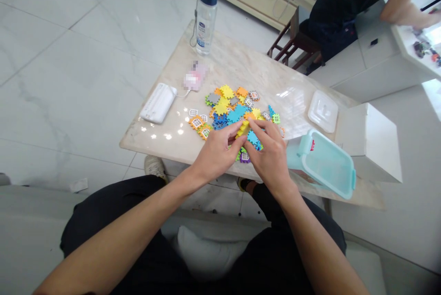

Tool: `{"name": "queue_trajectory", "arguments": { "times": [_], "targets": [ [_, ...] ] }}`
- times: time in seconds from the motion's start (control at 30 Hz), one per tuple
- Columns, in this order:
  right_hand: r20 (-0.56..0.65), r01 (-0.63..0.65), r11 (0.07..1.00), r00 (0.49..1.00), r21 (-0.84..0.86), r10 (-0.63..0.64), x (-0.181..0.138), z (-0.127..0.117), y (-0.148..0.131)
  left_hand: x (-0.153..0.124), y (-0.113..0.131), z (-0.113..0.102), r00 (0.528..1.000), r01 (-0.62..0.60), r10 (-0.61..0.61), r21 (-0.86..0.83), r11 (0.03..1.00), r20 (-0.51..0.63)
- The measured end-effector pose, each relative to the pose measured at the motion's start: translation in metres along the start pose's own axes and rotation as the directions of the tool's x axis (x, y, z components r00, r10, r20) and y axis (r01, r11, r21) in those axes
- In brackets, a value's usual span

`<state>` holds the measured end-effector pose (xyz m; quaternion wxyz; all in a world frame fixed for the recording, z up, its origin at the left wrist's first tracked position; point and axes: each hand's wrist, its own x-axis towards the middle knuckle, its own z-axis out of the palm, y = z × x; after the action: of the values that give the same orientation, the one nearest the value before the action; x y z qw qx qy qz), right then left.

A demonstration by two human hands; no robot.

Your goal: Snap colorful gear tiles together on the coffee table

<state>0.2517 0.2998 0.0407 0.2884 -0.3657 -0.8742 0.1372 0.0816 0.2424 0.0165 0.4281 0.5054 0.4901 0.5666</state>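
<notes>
Head view, looking down over a marble-topped low table [220, 63] at frame centre. Just below centre, left hand [215, 151] and right hand [270, 157] meeting side by side, fingertips of both pinched on one yellow interlocking tile [243, 128] held at the near edge of the pile of tiles [230, 106]; exact grip of the thumbs hidden. Pile spread across the middle of the tabletop: yellow, orange, blue, green, grey and purple pieces, some joined, some loose, several with window-like white inserts. A purple tile [245, 156] partly visible between the two hands, at the near table edge. Right of the hands, a pale teal storage box [325, 162] lying tipped on its side, opening toward the lower right; its clear lid [323, 110] flat on the table above it, well apart from the pile. Left of the pile, a white power bank [158, 102] with a short cable. Upper centre, a clear water bottle [206, 15] with a blue cap, upright at the far table edge. Upper right of the frame, another person's arm [406, 3] reaching over a white counter [413, 51]. Bottom of the frame, both forearms and dark-trousered knees.
</notes>
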Motion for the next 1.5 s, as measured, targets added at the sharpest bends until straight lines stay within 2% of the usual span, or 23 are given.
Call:
{"name": "queue_trajectory", "arguments": {
  "times": [0.43, 0.7, 1.03, 1.5],
  "targets": [
    [0.027, -0.017, 0.999, 0.999, -0.034, 0.018, -0.001, -0.002, 0.001, -0.002, -0.007, 0.001, 1.000, 0.003, -0.003, -0.018, 1.000, -0.021],
    [0.032, -0.008, 1.000, 0.999, 0.005, 0.008, -0.001, -0.003, 0.001, -0.001, -0.005, 0.004, 1.000, -0.004, 0.004, -0.015, 1.000, -0.010],
    [0.014, -0.067, 0.997, 0.998, -0.035, 0.067, -0.001, -0.004, -0.004, 0.002, 0.003, 0.006, 0.999, 0.020, -0.022, -0.038, 0.999, -0.041],
    [0.008, -0.013, 1.000, 1.000, -0.021, 0.013, -0.003, 0.002, -0.011, -0.005, 0.011, 0.000, 0.992, 0.066, -0.074, -0.073, 0.995, -0.103]
  ]
}}
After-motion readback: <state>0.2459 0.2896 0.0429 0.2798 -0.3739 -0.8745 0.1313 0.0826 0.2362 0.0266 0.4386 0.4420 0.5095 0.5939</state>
